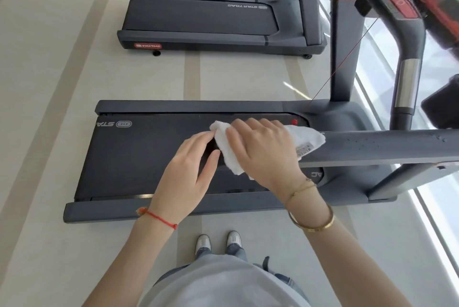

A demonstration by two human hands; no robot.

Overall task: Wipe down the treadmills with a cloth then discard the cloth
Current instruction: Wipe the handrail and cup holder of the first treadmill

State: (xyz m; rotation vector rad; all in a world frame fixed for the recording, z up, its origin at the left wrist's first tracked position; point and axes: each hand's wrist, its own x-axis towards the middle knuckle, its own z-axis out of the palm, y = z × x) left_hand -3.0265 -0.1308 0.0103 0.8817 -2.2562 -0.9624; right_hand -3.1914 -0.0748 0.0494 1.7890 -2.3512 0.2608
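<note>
A white cloth [228, 150] with a small label is draped over the left end of the near treadmill's grey handrail [377, 146]. My right hand [263, 151] grips the cloth from above, fingers curled round it. My left hand [192, 166] is just left of it, fingers nearly straight, fingertips touching the cloth's left edge. Below both hands lies the near treadmill's dark belt [139, 157]. A second treadmill [206, 21] stands farther off.
I stand on pale striped flooring [49, 83] beside the near treadmill's side rail [104, 210]. Its console with a red stop button [400, 5] and curved uprights rise at the right. A bright window band [432, 207] runs along the right edge.
</note>
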